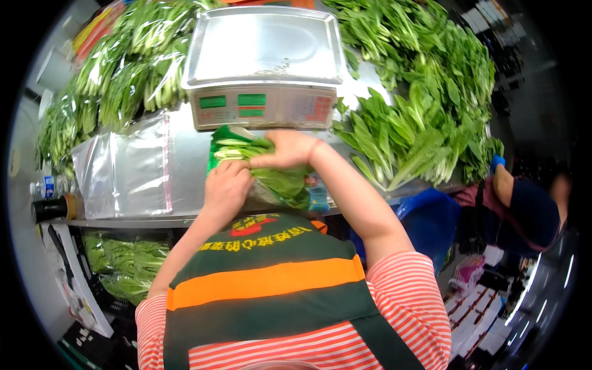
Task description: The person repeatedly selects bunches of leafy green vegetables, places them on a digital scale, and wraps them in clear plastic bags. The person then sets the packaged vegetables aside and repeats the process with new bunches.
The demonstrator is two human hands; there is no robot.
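Observation:
A bunch of leafy greens lies before me at the table's front, pale stems to the left and leaves to the right. My right hand grips it from above near the stems. Against its near side, the fingers of my left hand are bent and closed on the stem end. Green printed plastic shows around the stems; how far it wraps the bunch is hidden by my hands. Just beyond stands a weighing scale with lit green displays and a bare steel pan.
Flat clear plastic bags lie on the left. Bagged greens are heaped at back left, loose greens at right. A dark jar and a bottle stand at the left edge. A co-worker's blue-gloved hand is at right, near a blue bag.

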